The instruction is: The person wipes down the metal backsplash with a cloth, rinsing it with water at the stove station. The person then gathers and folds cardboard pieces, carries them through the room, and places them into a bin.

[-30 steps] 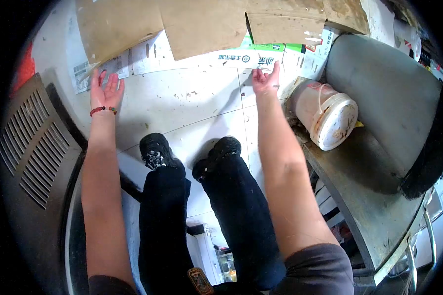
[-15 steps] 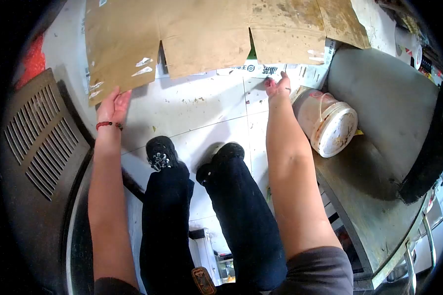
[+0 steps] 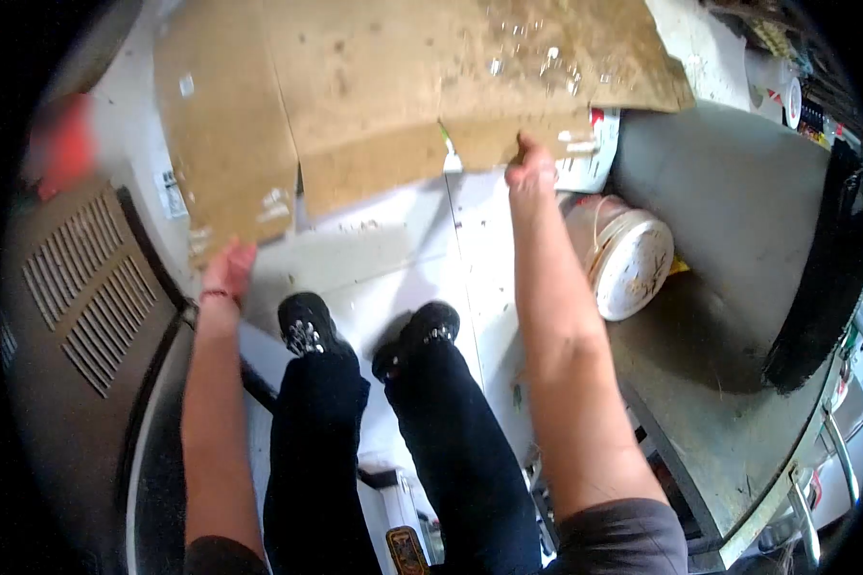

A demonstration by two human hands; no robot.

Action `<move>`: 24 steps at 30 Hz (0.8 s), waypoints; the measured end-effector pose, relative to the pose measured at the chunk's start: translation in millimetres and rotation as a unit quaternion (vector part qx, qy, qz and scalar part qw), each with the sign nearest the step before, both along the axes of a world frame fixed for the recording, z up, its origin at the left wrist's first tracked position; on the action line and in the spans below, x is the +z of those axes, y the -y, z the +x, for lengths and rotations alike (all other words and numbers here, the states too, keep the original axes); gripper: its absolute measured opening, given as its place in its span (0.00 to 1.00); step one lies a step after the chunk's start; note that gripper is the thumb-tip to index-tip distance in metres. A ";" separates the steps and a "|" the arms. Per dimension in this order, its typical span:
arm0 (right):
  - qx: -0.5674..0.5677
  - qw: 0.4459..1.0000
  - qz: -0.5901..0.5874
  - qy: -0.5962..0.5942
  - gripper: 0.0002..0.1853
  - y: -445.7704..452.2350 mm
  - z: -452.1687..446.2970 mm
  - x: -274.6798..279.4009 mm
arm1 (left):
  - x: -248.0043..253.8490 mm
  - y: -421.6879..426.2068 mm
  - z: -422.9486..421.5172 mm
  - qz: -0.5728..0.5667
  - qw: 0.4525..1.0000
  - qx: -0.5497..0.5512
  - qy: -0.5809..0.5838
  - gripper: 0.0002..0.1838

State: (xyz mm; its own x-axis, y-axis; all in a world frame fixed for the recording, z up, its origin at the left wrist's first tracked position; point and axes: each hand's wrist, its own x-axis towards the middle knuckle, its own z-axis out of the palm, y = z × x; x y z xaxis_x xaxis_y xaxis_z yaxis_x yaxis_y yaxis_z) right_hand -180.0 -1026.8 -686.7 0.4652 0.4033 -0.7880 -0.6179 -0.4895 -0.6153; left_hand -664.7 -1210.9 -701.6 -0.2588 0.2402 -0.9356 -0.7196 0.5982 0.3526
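A large flattened cardboard box (image 3: 364, 77), brown and stained, with slits between its flaps, spreads across the floor in front of me. My left hand (image 3: 228, 266) has its fingers closed at the near left corner of the cardboard. At the near edge of a right-hand flap, my right hand (image 3: 532, 165) grips with the thumb on top; the other fingers are partly hidden. Torn white tape marks show on the outer flaps. Part of a white printed sheet (image 3: 585, 174) peeks out beneath the right flap.
A dirty white lidded bucket (image 3: 633, 266) lies tilted against a grey metal surface (image 3: 729, 201) on the right. On the left stands a dark slatted panel (image 3: 86, 278). My black shoes (image 3: 307, 324) are on the white tiled floor (image 3: 384, 259), and a red item (image 3: 65, 144) is at far left.
The cardboard's near left corner has come toward me with my left hand. My right hand, earlier spread at the flap's edge, now has its thumb over it. Less of the printed sheet shows.
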 end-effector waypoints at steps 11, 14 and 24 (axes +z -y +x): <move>0.072 0.969 0.052 0.229 0.20 104.2 -53.3 221.4 | 49.5 66.9 32.5 0.210 0.938 0.259 0.099 0.22; 0.231 0.856 0.027 0.462 0.11 121.2 -61.0 254.8 | 79.6 70.7 42.3 0.167 0.952 0.225 0.123 0.22; 0.665 0.488 0.155 0.544 0.28 124.1 -129.6 258.2 | 130.5 32.6 96.2 -0.006 0.999 0.041 0.009 0.23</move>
